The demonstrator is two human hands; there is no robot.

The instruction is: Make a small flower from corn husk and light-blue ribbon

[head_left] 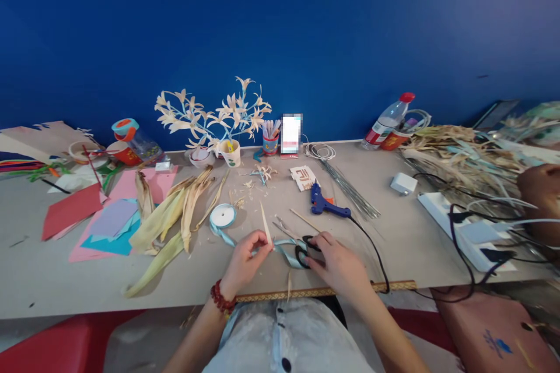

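In the head view, the left hand (248, 257) pinches a pale husk strip (265, 224) near its base, seemingly so the pointed tip stands free above the surface (175, 288). The right hand (341, 261) has its fingers at the scissors' (298, 254) black handles; whether they grip cannot be told. The hot glue gun (327, 205) lies with its nozzle by a white card (301, 178), perhaps to catch drips. A paper cup (232, 157) props up husk flowers (234, 106), probably keeping their petals uncrushed.

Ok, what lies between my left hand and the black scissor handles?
A stretch of light blue ribbon lies between the left hand and the black scissor handles; the head view shows it.
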